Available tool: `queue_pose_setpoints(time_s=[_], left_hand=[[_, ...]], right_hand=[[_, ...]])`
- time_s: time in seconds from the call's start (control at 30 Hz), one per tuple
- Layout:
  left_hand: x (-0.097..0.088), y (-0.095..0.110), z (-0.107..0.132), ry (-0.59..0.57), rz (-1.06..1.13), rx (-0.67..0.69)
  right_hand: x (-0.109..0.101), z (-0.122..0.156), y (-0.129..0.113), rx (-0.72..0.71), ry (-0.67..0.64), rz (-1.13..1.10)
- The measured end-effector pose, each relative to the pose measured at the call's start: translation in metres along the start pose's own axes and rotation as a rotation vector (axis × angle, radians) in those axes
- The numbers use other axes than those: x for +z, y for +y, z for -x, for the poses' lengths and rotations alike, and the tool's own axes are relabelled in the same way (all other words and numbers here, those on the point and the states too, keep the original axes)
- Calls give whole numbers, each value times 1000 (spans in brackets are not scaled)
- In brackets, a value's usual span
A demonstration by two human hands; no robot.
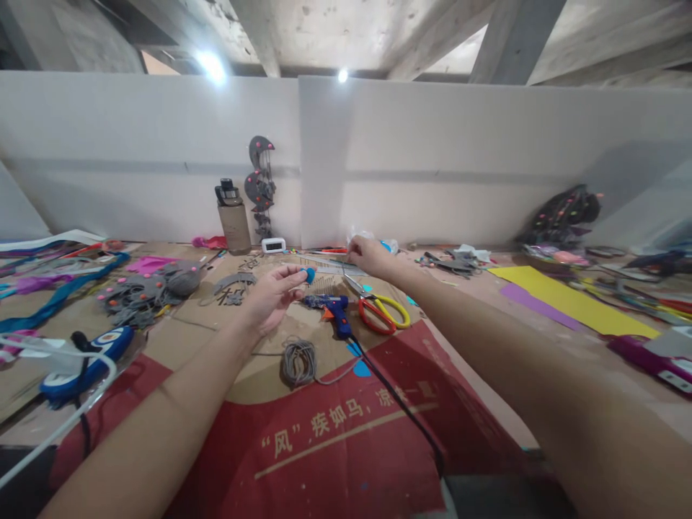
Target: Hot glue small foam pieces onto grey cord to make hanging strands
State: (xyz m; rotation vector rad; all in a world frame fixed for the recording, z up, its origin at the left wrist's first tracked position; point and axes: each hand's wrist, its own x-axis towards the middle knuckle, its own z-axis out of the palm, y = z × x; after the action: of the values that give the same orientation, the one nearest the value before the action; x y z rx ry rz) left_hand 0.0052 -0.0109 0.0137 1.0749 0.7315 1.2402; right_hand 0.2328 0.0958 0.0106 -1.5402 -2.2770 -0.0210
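Observation:
My left hand (277, 292) pinches a small round blue piece (310, 274) between thumb and fingertips, above the cardboard. Farther back, my right hand (367, 255) has its fingers bent together and pointing down; what they hold, if anything, is too small to make out. A clear plastic bag (360, 236) lies just behind that hand. Between my forearms rest a blue glue gun (338, 315) with an orange trigger and a pair of scissors (378, 310) with one red and one yellow handle. A coil of grey cord (298, 361) and blue scraps (362, 369) lie nearer to me.
Red-printed cardboard (324, 447) covers the table, with the glue gun's black cable (403, 404) across it. At the left are a blue power strip (89, 364) and grey pieces with pink pins (151, 288). A bottle (234, 220) stands behind; yellow sheet (573, 299) lies right.

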Motion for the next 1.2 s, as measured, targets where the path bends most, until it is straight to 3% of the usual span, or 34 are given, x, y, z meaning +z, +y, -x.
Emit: queue_pose_setpoints(time_s=[0.17, 0.3, 0.4, 0.63, 0.87, 1.03, 1.13, 1.2], left_hand=[[-1, 1, 0, -44, 0, -19], [-5, -2, -1, -160, 19, -73], [-10, -4, -5, -158, 29, -106], [-21, -3, -12, -185, 90, -65], [-24, 8, -8, -208, 8, -76], [-19, 3, -6, -197, -102, -129], [-14, -4, -5, -229, -174, -128], [-11, -7, -3, -262, -218, -127]], right_hand=[[-22, 10, -45, -89, -134, -462], [-32, 20, -75, -146, -174, -493], [-37, 26, -84, -163, -161, -482], [-49, 38, -75, -58, -246, -491], [-62, 81, -68, 25, -145, -291], [-46, 104, -52, 117, -113, -313], [-32, 108, -46, 57, -115, -287], [-27, 108, -52, -25, -21, -307]])
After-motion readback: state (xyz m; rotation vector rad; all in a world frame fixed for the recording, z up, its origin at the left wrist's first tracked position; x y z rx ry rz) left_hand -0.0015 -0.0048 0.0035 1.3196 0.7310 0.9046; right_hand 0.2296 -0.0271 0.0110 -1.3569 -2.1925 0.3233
